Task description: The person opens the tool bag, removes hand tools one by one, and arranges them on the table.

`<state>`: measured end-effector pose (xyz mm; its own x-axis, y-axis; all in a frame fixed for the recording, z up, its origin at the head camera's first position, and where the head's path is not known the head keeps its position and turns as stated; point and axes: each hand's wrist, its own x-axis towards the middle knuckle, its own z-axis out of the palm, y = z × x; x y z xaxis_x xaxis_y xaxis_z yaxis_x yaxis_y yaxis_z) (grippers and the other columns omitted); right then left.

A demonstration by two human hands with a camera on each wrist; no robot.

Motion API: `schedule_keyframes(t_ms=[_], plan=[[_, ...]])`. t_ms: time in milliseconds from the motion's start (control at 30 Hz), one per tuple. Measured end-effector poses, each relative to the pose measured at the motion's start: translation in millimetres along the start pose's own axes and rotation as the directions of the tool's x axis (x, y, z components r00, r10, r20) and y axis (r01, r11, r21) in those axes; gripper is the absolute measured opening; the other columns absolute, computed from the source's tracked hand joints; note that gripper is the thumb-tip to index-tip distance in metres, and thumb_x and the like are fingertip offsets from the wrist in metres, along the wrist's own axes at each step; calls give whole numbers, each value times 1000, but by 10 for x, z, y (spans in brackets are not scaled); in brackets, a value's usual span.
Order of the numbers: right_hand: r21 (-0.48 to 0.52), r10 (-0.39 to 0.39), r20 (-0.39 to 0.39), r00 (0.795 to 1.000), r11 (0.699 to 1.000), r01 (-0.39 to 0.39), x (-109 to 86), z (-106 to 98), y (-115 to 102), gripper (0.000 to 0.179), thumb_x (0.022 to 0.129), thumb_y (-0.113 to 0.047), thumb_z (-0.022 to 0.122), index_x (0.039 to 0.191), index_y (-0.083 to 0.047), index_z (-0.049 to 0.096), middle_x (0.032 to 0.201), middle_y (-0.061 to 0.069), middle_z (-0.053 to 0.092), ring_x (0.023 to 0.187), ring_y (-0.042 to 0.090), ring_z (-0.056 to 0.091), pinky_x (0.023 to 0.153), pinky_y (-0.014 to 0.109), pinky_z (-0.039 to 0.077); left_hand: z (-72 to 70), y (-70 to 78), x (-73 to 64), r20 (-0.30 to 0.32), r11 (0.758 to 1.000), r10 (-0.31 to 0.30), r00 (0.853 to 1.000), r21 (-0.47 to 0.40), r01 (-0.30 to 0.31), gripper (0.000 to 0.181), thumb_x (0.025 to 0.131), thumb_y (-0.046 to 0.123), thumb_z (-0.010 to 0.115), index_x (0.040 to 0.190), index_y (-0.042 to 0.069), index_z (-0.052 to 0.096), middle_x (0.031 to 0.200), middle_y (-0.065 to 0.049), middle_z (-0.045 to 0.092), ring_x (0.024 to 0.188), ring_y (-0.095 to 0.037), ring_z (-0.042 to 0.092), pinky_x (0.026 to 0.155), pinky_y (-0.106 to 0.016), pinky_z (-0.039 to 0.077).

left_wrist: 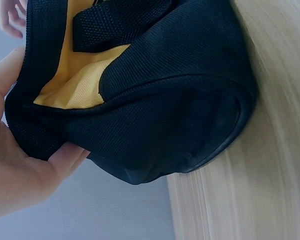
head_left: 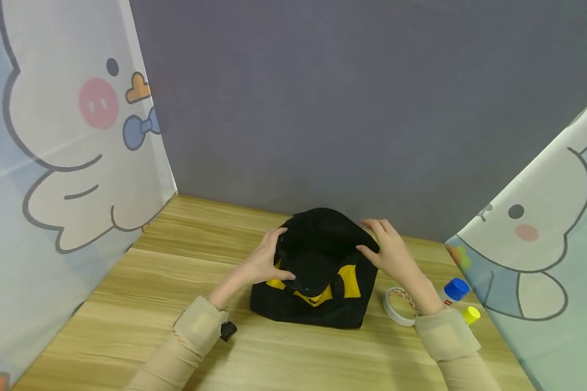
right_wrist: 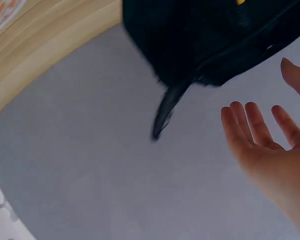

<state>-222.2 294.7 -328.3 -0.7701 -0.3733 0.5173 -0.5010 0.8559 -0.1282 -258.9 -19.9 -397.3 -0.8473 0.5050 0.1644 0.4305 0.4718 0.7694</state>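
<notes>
A black bag with yellow panels (head_left: pixel 313 317) sits on the table, its zippered top spread wide and its inside dark. My left hand (head_left: pixel 260 263) grips the left end of the opening. In the left wrist view that hand (left_wrist: pixel 20 165) has thumb and fingers about the zippered rim of the bag (left_wrist: pixel 180 110). At the right side of the opening is my right hand (head_left: pixel 395 255), fingers apart and loosely bent. The right wrist view shows a gap between this hand (right_wrist: pixel 275 150) and the black fabric of the bag (right_wrist: pixel 190 45), with nothing in its grasp.
Right of the bag lies a white roll of tape (head_left: pixel 391 310), near my right wrist. Beyond it are a blue-capped white tube (head_left: pixel 456 290) and a yellow-ended item (head_left: pixel 471 315), partly covered by my sleeve. A small black object (head_left: pixel 228 330) shows beside my left cuff. A grey wall (head_left: pixel 323 108) stands behind the table.
</notes>
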Motion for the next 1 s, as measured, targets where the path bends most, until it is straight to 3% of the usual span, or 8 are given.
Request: schedule_keyframes(t_ms=[367, 600, 733, 833, 1000], plan=[[33, -63, 152, 986, 998, 59, 249, 355, -326, 57, 84, -16, 80, 132, -2, 54, 121, 17, 58, 107, 30, 61, 91, 43, 55, -1, 9, -24, -11, 1000, 4, 1000, -6, -4, 108, 75, 23, 88, 157, 11, 18, 161, -21, 18, 144, -41, 34, 113, -58, 36], [29, -135, 272, 953, 991, 132, 346, 603, -488, 53, 81, -17, 82, 126, -3, 57, 114, 15, 60, 95, 25, 62, 86, 38, 56, 35, 25, -11, -18, 1000, 15, 1000, 6, -15, 108, 75, 21, 88, 156, 9, 18, 159, -22, 21, 140, -41, 40, 111, -55, 40], [28, -139, 382, 914, 990, 139, 379, 689, -509, 50, 81, -16, 82, 123, -3, 59, 113, 15, 60, 94, 25, 62, 85, 38, 57, 63, 32, -12, -15, 1000, 18, 1000, 26, -18, 111, 74, 21, 89, 156, 8, 16, 157, -22, 22, 137, -42, 42, 109, -54, 42], [25, -100, 481, 871, 995, 100, 426, 725, -537, 47, 81, -14, 82, 120, -5, 59, 113, 14, 60, 96, 26, 63, 85, 39, 57, 70, 40, -18, -13, 999, 19, 1000, 45, -18, 114, 72, 24, 90, 156, 8, 16, 157, -22, 21, 138, -42, 41, 109, -55, 42], [-13, -13, 648, 761, 1000, 29, 546, 813, -595, 46, 80, -10, 82, 120, -8, 61, 117, 14, 61, 100, 26, 63, 89, 39, 57, 66, 33, -24, -31, 996, 31, 999, 83, -28, 120, 68, 30, 93, 156, 7, 15, 157, -24, 19, 139, -44, 40, 108, -56, 43]])
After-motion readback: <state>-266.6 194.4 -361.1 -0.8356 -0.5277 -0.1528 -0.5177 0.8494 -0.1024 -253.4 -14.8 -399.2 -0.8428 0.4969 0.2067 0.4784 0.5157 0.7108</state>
